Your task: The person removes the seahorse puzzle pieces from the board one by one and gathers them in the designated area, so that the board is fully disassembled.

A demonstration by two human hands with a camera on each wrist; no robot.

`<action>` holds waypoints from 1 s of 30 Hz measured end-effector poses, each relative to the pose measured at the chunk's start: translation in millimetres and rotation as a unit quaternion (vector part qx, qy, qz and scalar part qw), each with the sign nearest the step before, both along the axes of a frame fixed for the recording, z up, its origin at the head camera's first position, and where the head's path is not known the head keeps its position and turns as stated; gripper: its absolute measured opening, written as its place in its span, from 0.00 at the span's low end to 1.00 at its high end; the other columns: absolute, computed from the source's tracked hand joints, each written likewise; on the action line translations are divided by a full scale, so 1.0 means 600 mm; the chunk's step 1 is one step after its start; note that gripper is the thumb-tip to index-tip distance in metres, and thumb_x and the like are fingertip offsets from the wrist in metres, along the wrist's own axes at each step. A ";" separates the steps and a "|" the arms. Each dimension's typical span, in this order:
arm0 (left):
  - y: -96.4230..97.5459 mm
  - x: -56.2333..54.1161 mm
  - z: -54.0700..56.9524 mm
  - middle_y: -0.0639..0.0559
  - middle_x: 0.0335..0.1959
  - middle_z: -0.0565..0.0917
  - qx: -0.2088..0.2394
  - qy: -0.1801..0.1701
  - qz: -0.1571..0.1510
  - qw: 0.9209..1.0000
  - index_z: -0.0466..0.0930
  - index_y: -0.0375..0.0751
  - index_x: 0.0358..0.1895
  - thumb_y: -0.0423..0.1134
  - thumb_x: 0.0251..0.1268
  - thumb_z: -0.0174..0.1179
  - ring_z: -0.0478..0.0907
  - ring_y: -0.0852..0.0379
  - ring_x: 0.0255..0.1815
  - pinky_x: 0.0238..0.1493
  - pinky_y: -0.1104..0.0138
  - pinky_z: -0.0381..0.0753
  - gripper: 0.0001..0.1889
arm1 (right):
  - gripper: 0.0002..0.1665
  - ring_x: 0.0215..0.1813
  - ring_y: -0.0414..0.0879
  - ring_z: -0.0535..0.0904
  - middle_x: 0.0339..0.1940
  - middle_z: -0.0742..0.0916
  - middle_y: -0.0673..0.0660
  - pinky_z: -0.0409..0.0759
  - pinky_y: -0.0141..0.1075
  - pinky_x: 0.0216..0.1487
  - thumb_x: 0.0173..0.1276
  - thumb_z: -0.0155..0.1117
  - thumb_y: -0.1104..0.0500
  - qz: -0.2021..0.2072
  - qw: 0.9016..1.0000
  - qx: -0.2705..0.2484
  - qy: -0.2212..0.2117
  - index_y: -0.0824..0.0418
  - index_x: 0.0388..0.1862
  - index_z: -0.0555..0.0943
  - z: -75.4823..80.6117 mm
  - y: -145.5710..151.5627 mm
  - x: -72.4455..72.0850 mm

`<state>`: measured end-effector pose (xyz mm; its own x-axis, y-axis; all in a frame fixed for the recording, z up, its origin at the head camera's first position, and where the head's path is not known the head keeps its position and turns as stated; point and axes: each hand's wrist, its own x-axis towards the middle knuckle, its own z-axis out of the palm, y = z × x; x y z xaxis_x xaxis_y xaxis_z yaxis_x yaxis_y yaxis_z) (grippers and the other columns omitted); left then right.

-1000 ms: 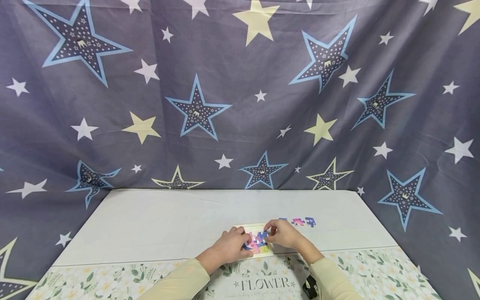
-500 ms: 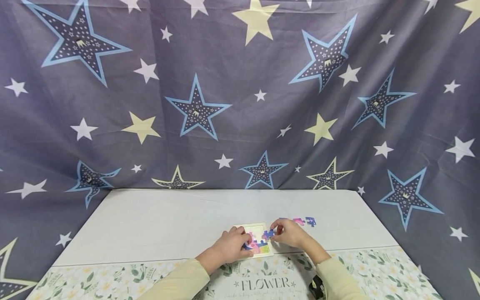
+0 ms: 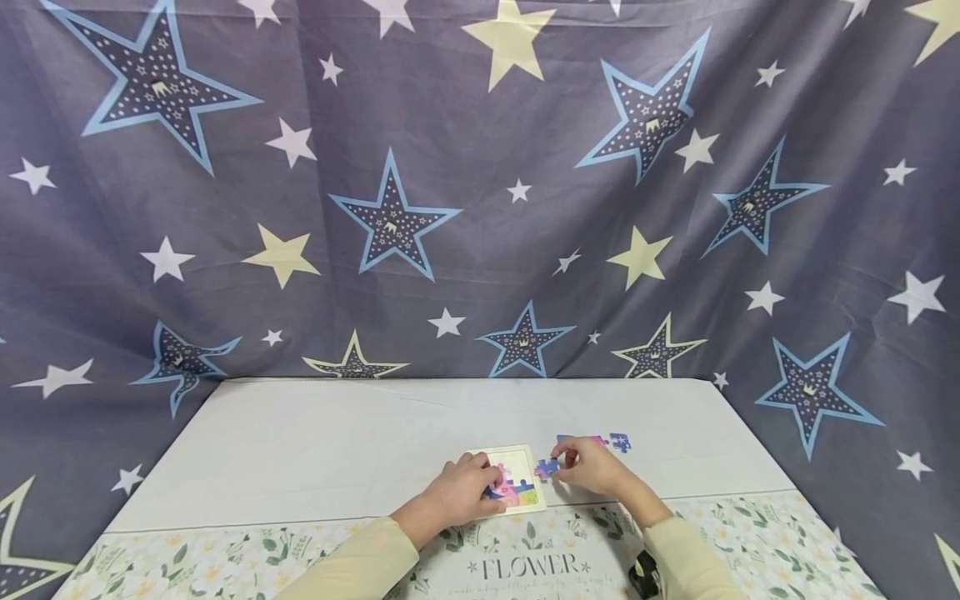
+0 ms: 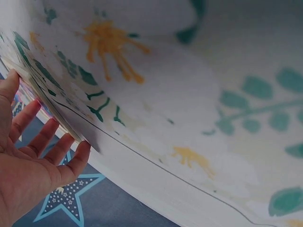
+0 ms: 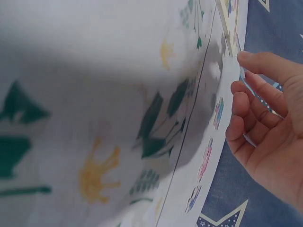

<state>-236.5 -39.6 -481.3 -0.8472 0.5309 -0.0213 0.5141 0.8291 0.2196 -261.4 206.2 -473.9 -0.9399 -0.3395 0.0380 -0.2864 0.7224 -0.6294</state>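
A small jigsaw tray with a pale rim lies on the table, its lower part filled with pink, blue and green pieces and its upper part showing bare pale base. My left hand holds the tray at its left side; in the left wrist view, fingertips line the tray's edge. Just right of the tray, my right hand pinches a blue and purple jigsaw piece between thumb and fingers. The right wrist view shows this hand with its other fingers bent, the piece mostly hidden.
Behind my right hand lie loose jigsaw pieces: a blue one, a pink one partly covered, and another blue one. A floral cloth covers the near table edge; a star-patterned curtain hangs behind.
My right hand has drawn the blue jigsaw piece rightward, from over the tray to beside its right rim, baring more base. My left hand has stayed in place on the tray.
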 end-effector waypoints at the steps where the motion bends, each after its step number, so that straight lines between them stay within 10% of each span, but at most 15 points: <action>1: 0.000 0.000 0.000 0.54 0.47 0.75 0.000 -0.001 0.001 1.000 0.79 0.52 0.49 0.61 0.57 0.59 0.70 0.57 0.48 0.53 0.52 0.73 0.22 | 0.14 0.23 0.40 0.68 0.24 0.78 0.51 0.68 0.29 0.21 0.53 0.71 0.63 -0.002 1.000 -0.002 -0.003 0.64 0.39 0.80 0.001 0.002 0.001; 30: 0.000 -0.002 -0.004 0.54 0.47 0.75 -0.005 0.003 0.000 1.000 0.78 0.53 0.49 0.62 0.58 0.58 0.70 0.56 0.50 0.53 0.50 0.73 0.22 | 0.15 0.25 0.40 0.68 0.23 0.78 0.51 0.68 0.29 0.23 0.53 0.70 0.63 -0.021 1.000 -0.004 0.007 0.65 0.39 0.80 -0.009 0.059 0.002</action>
